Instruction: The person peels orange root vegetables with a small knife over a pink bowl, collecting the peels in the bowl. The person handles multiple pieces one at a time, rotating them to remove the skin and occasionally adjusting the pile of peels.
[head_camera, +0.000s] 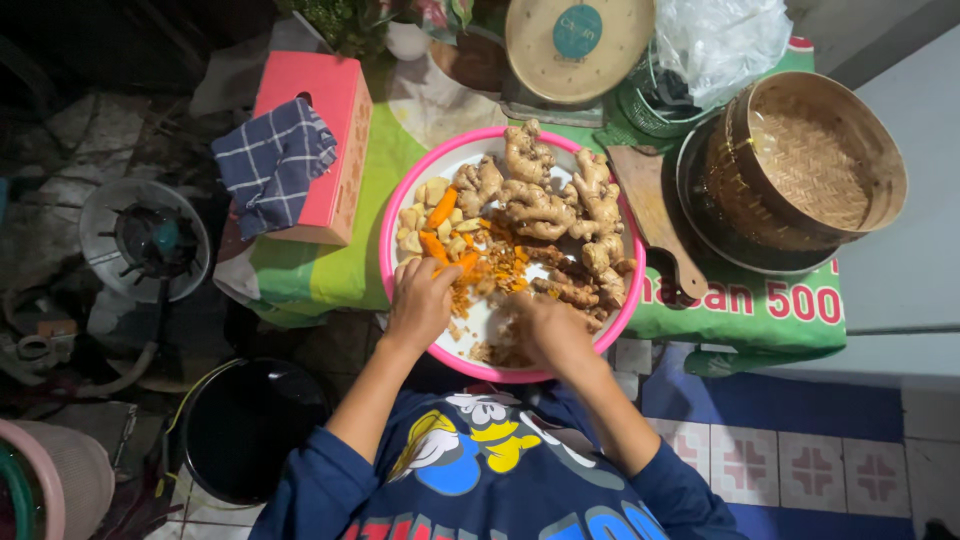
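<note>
Peeled orange turmeric pieces (440, 210) and shavings piled near; knobbly ginger roots (540, 200) untouched far in round pink-rimmed basin (392, 215); left hand (420, 300) and right hand (555, 335) curled, contents hidden.

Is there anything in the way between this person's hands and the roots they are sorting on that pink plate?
Nothing visible blocks them. The left hand rests right on the orange turmeric pieces, and the right hand lies among the scraps at the near rim of the pink plate. The ginger roots lie farther back, uncovered.
</note>
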